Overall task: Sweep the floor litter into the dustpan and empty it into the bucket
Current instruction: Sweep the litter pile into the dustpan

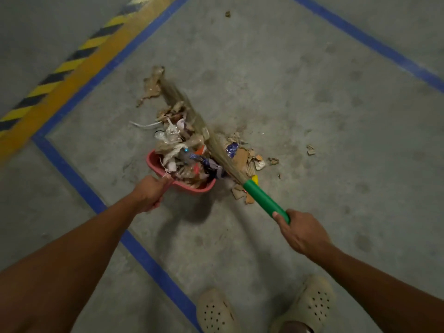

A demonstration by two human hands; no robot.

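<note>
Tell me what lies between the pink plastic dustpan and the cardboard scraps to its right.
In the head view, the straw bristles of the green-handled broom slant between the pink plastic dustpan and the torn brown cardboard scraps.

The grey concrete floor [312, 68] bears blue painted lines [72, 174] and a yellow-and-black striped band [60, 70]. A pile of litter [247, 157] lies mid-floor around a pink dustpan [153, 162], with one cardboard scrap [310, 150] near it and a small bit [227, 13] well apart.

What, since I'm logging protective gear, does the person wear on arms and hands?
Nothing shows: the left hand and right hand are ungloved; the left forearm and right forearm are bare to the frame edge, no sleeve, watch or wristband in view.
</note>
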